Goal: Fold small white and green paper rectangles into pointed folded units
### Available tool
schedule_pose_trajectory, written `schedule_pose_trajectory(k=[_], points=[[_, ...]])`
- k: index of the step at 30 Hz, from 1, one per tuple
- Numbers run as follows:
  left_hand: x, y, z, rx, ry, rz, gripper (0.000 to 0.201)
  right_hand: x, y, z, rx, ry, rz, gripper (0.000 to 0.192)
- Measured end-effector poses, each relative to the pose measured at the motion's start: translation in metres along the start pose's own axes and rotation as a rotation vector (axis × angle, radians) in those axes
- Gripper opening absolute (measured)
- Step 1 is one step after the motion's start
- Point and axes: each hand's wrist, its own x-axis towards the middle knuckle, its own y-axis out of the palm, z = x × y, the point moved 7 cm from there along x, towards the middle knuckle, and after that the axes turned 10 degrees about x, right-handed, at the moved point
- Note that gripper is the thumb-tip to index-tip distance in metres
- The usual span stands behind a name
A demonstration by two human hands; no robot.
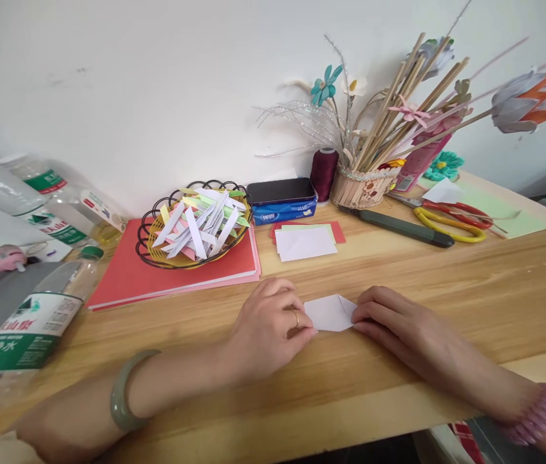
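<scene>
A small white folded paper (pixel 329 312) lies flat on the wooden table (pixel 495 290) near its front edge. My left hand (pixel 266 328), with a ring and a green bangle on the wrist, presses its fingertips on the paper's left edge. My right hand (pixel 393 319), with a pink band on the wrist, pins the paper's right corner with its fingertips. Both hands lie flat against the tabletop.
A black wire basket (pixel 150 254) of folded paper strips sits on red card sheets (pixel 123 277). Behind the hands lie a stack of small paper squares (pixel 304 243), a blue tin (pixel 281 200), a craft knife (pixel 405 227), scissors (pixel 451 218) and a stick holder (pixel 364 187). Plastic bottles (pixel 26 322) stand at left.
</scene>
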Motion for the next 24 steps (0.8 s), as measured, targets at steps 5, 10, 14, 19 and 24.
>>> schedule_pose_trajectory(k=[5,10,14,19,24], points=[[0.001,0.001,0.003,-0.001,-0.087,0.013,0.008,0.002,0.003,-0.009,0.042,0.081,0.028,0.024],[-0.001,0.005,0.007,-0.07,-0.162,0.024,0.008,-0.001,0.008,-0.016,0.096,0.146,0.061,0.022],[-0.002,0.008,0.01,-0.099,-0.21,0.038,0.007,-0.003,0.009,-0.019,0.121,0.169,0.068,0.022],[0.0,0.014,0.012,-0.133,-0.291,0.136,0.006,0.002,0.009,-0.023,0.134,0.195,0.097,0.024],[0.001,0.017,0.012,-0.12,-0.31,0.161,0.007,0.006,0.008,-0.026,0.105,0.231,0.11,0.026]])
